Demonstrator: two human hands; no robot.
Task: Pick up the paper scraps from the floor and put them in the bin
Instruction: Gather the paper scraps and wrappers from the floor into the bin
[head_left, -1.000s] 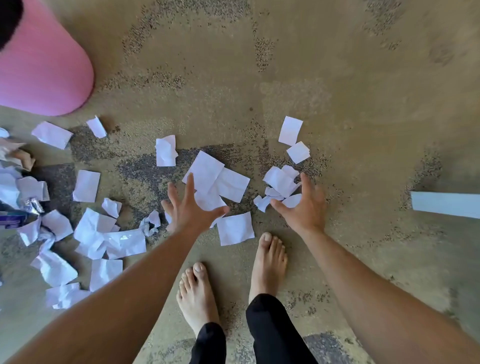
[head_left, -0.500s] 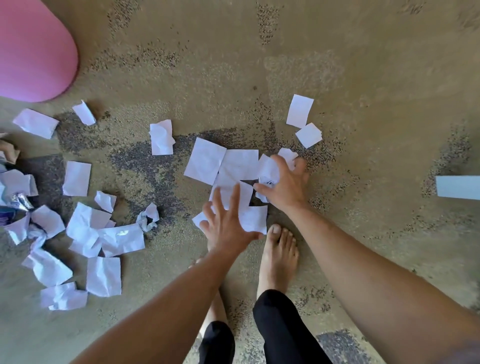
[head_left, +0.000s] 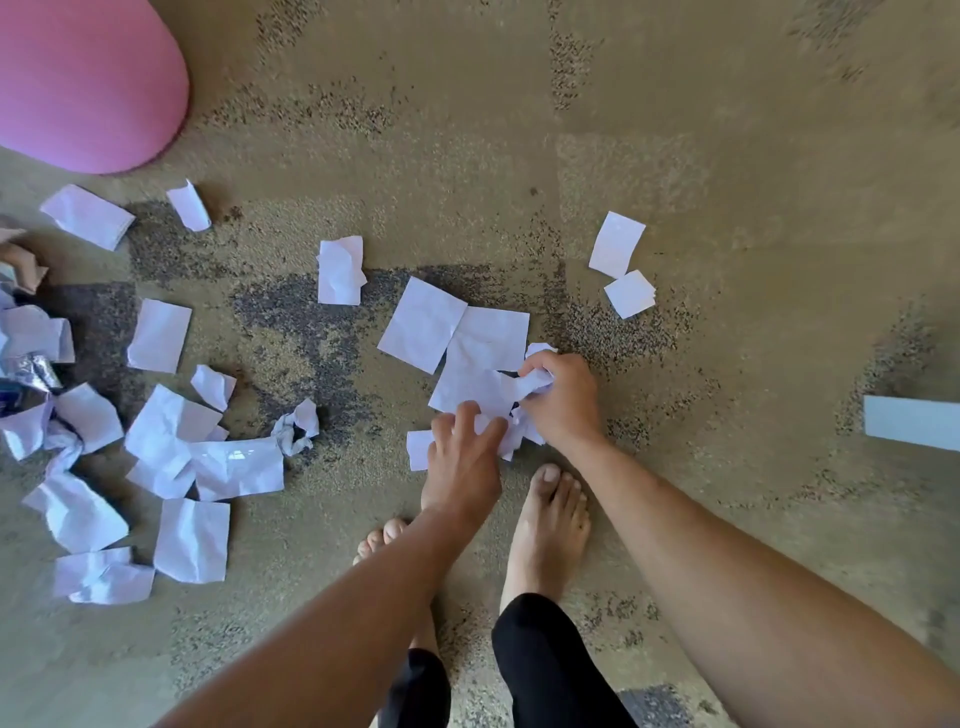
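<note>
White paper scraps lie scattered over the brown floor. A central pile of scraps (head_left: 470, 343) sits just ahead of my bare feet. My right hand (head_left: 563, 402) is clenched on crumpled scraps (head_left: 535, 384) at the pile's right edge. My left hand (head_left: 462, 457) presses down on the pile's near edge, fingers curled over paper. Two flat scraps (head_left: 621, 265) lie farther right. A bigger heap of scraps (head_left: 171, 457) covers the floor at the left. The pink bin (head_left: 88, 83) fills the top left corner; its opening is out of view.
My bare feet (head_left: 545, 519) stand right behind the central pile. A crumpled foil wrapper (head_left: 31, 371) and brown paper (head_left: 23, 265) lie at the far left edge. A pale strip (head_left: 914, 423) lies at the right edge.
Both hands have come together on the central pile. My right hand has closed and crumpled scraps into its fist. My left hand slid right, dragging scraps toward the right hand.
</note>
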